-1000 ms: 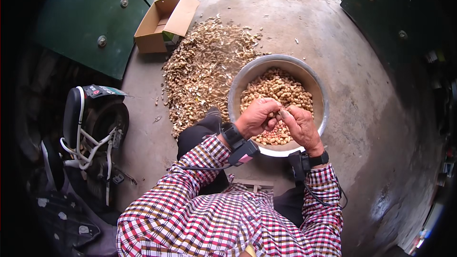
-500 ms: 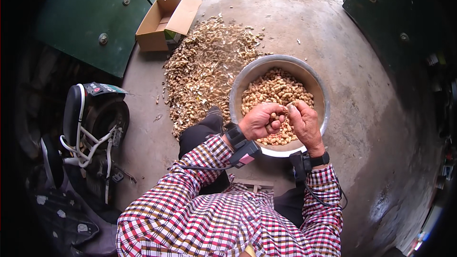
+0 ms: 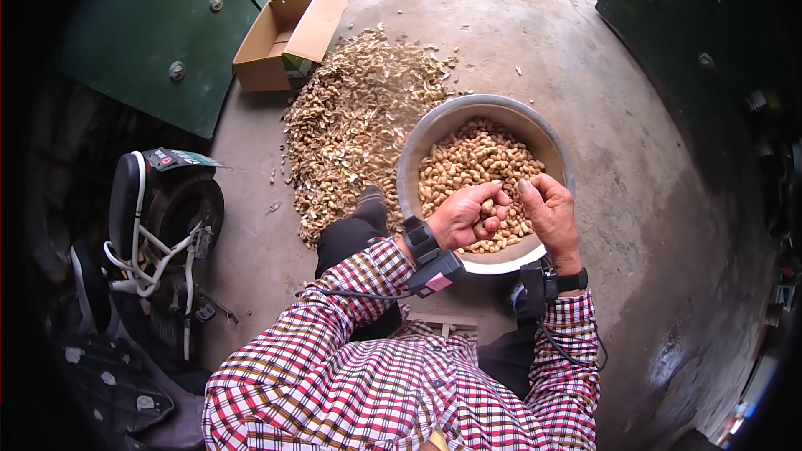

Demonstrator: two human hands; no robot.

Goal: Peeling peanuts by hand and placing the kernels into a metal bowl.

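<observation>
A wide metal basin (image 3: pixel 539 138) stands on the floor in front of me, holding a heap of peanuts in their shells (image 3: pixel 476 154). Over its near part, my left hand (image 3: pixel 469 217) is curled palm up around a few peanuts, one of which shows between the fingers. My right hand (image 3: pixel 552 215) hovers just to the right, thumb and forefinger pressed together; whatever is between them is too small to tell. A small gap separates the two hands. Left of the basin spreads a broad pile of broken peanut shells (image 3: pixel 351 121).
An open cardboard box (image 3: pixel 266 75) sits at the pile's far left edge. Green doors (image 3: pixel 159 42) flank the doorway. A white-framed wheeled thing with a dark seat (image 3: pixel 154 234) stands at left. My foot (image 3: pixel 370 205) rests between shells and basin.
My hands have come apart: the right one has moved a little to the right, away from the left. Peanuts stay in my left hand.
</observation>
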